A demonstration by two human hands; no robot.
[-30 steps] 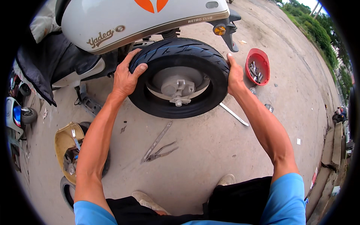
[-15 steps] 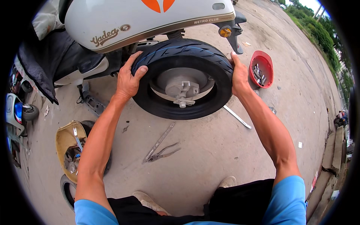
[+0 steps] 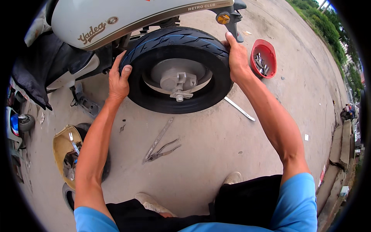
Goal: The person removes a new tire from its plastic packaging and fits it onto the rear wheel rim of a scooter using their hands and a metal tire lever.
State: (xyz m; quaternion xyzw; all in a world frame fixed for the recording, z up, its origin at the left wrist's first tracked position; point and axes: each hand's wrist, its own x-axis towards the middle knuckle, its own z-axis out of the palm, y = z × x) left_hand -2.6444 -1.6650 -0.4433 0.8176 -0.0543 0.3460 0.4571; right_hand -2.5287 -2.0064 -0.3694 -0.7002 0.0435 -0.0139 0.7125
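Where the rear of a white scooter body overhangs the concrete ground, one black tyre, leaning, grooved tread with a blue line, set around a grey metal hub. Left hand: at the tyre's left side, fingers half opened and curved against the tread, thumb standing apart, with hold of the rubber. Right hand: laid along the tyre's right side, one digit extended upward; the remaining fingers largely hidden, so how far they bend cannot be told. To the right of that hand, one red helmet-shaped bowl, holding metal sockets. Near the tyre's lower right, one silver bar, lying flat. Nearer the wearer, one long grey bar and one pair of pliers, handles parted, head close by the bar's lower end. Far left, partly behind the left forearm, one yellow helmet-shaped container with assorted tools; below it, part of a second tyre. Bottom edge: two beige shoes.
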